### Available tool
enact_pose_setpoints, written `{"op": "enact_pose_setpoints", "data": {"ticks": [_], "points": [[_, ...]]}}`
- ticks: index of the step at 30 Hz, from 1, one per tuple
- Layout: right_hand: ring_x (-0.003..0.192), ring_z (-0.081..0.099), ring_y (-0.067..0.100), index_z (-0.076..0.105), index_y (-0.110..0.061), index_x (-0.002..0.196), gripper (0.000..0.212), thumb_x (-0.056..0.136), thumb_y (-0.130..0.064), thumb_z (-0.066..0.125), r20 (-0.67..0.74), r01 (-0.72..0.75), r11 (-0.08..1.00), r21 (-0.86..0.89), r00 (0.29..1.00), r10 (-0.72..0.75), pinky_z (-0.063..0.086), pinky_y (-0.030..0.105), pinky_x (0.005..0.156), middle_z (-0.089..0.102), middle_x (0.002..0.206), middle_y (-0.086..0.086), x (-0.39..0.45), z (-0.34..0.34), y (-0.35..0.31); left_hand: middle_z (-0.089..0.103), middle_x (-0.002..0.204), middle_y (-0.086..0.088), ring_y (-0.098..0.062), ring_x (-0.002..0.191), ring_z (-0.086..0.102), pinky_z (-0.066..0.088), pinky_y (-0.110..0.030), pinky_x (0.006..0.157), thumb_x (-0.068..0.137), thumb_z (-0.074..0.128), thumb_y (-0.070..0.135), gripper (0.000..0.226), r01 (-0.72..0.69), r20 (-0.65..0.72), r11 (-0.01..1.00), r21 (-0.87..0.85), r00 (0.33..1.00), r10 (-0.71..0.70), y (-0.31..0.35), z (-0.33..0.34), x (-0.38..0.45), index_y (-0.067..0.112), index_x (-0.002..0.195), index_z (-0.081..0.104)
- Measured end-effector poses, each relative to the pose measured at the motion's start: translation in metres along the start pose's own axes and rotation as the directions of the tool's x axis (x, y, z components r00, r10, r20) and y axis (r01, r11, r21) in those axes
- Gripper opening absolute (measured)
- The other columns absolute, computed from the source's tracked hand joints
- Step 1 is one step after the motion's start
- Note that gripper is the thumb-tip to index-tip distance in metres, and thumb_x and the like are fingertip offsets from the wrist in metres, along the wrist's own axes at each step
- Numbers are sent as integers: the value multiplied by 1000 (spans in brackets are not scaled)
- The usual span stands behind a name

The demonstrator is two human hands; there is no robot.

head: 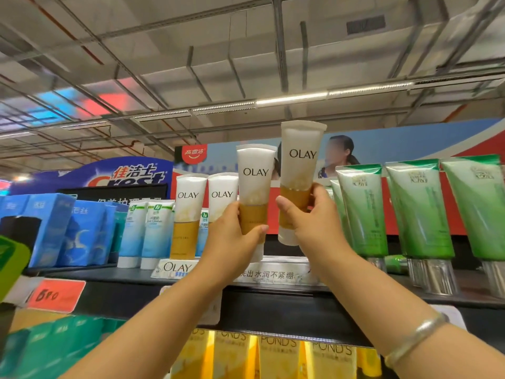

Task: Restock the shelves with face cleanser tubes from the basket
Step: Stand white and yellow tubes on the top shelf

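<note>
My left hand [232, 236] grips a white and gold Olay cleanser tube [255, 173] by its lower half, upright over the top shelf [287, 294]. My right hand [314, 220] grips a second Olay tube [302, 154], held higher and a little to the right, its cap end hanging clear above the shelf. Two more Olay tubes [188, 203] stand in a row on the shelf just left of my left hand. The basket is out of view.
Tall green tubes [420, 209] stand on clear stands at the right of the gap. Blue-white tubes [153, 231] and blue boxes [54, 228] fill the left. Yellow Pond's packs [278, 354] sit on the shelf below. A red price tag [56, 295] hangs on the shelf edge.
</note>
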State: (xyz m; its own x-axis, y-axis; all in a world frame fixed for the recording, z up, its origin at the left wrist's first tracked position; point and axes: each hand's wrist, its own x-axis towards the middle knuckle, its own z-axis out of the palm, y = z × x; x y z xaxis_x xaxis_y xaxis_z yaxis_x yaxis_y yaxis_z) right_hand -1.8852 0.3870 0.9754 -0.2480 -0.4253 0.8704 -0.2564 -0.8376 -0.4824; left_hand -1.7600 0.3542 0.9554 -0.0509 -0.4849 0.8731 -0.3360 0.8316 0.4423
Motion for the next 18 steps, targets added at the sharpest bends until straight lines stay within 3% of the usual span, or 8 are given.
{"op": "enact_pose_setpoints", "data": {"ticks": [2,4,8,13,18], "points": [[78,56,-1,50,-21,103,25,84,-18,66,-29,-29,999,28,999,30,46,16,70,60,89,-11,1,-1,2,64,107,-2,-20,98,62,50,-39,90,84,65,23,36,33,27,999,-29,999,-32,0,0,2,19,117,51],[76,57,2,49,-19,104,25,85,-18,65,-36,-48,998,28,998,49,46,17,68,60,87,-9,0,-2,4,64,107,-4,-22,99,62,49,-42,91,84,66,23,36,69,42,997,-41,997,-67,-1,2,4,18,116,49],[82,58,5,48,-19,107,26,86,-18,64,-16,-51,999,-9,999,51,46,18,70,60,92,-9,-3,-3,5,62,110,-6,-23,101,61,48,-38,84,86,64,24,36,168,122,984,-66,980,-159,-4,5,9,17,113,41],[76,55,-1,48,-21,104,22,87,-19,62,-32,-66,998,-16,997,65,43,15,64,58,86,-12,-3,-5,6,63,105,-5,-21,96,61,50,-40,88,86,62,24,30,154,179,988,21,971,-155,-6,8,7,17,110,45],[77,55,1,49,-21,103,20,87,-20,62,-39,-105,992,-66,994,103,44,17,65,59,86,-12,-3,-7,8,61,103,-4,-21,93,59,48,-32,77,85,60,28,30,161,163,981,111,971,-177,-6,9,8,15,109,47]]}}
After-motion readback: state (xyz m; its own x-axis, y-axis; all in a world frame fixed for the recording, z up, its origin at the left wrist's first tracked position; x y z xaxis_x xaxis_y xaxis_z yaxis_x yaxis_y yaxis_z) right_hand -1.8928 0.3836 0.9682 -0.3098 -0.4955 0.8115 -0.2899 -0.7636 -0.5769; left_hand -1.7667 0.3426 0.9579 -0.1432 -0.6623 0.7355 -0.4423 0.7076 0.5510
